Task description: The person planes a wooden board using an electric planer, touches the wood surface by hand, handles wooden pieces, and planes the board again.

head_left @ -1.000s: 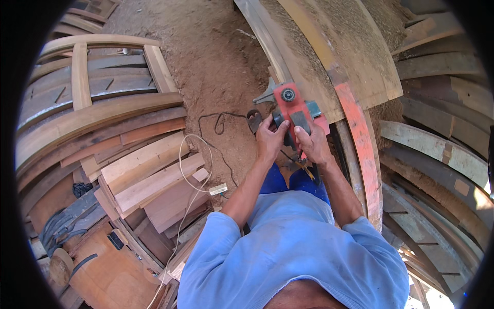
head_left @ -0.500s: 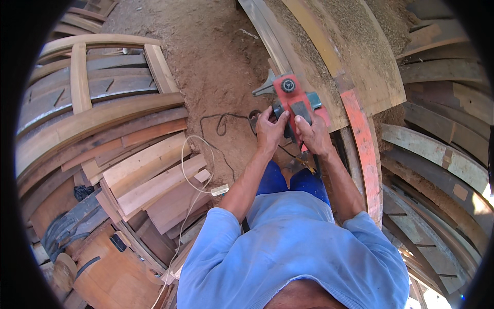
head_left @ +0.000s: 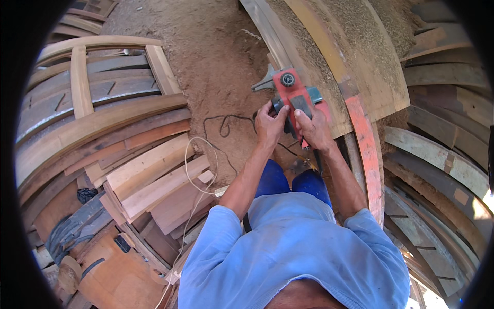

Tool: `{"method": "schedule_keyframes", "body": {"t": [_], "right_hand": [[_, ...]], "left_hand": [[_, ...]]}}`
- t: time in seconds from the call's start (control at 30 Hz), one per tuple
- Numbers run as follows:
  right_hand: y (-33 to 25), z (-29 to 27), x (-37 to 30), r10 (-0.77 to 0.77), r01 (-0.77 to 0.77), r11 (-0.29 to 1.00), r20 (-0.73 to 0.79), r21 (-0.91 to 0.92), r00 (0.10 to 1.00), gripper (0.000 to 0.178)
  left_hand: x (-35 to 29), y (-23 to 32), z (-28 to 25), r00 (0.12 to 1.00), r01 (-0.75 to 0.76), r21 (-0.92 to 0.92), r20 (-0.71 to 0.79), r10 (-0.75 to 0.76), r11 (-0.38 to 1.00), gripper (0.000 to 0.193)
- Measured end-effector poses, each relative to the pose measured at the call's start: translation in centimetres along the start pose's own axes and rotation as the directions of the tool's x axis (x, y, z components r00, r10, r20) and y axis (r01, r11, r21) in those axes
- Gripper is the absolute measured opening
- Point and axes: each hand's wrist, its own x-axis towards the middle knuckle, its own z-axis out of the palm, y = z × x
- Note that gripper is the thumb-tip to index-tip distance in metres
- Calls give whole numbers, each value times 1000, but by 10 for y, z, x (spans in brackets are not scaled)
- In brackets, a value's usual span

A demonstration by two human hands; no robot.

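Note:
A red electric hand planer with a round black knob at its far end is in front of me, at the near end of a long board. My right hand is wrapped round its dark rear handle, thumb lying along the top. My left hand is at the planer's left side, its fingers closed on a dark round part there; the part is mostly hidden by the fingers. A grey metal guide sticks out to the left of the planer. The dark cord leaves from its rear.
A sawdust-covered panel lies ahead, with a long board painted yellow and red along my right. Stacked planks and a wooden frame fill the left. A black cable and a white cord trail there. Curved boards stand at right.
The whole scene shifts slightly to the right and down in view. Both hands keep their hold on the planer, which stays almost in the same place.

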Motion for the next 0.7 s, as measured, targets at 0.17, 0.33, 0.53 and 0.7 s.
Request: {"method": "schedule_keyframes", "body": {"t": [0.17, 0.33, 0.53, 0.7], "right_hand": [[-2, 4, 13, -34, 34, 999, 5, 4, 999, 48], [-6, 5, 24, -15, 15, 1000, 19, 18, 1000, 49], [-13, 7, 38, 1, -1, 1000, 2, 17, 1000, 51], [-23, 10, 51, -13, 13, 1000, 1, -23, 1000, 51]], "left_hand": [[17, -13, -2, 999, -24, 13, -43, 25, 1000, 36], [28, -6, -5, 999, -19, -44, -27, 17, 999, 53], [35, 28, -11, 999, 35, -127, 41, -30, 991, 41], [51, 28, -13, 1000, -7, -132, 25, 10, 991, 37]]}}
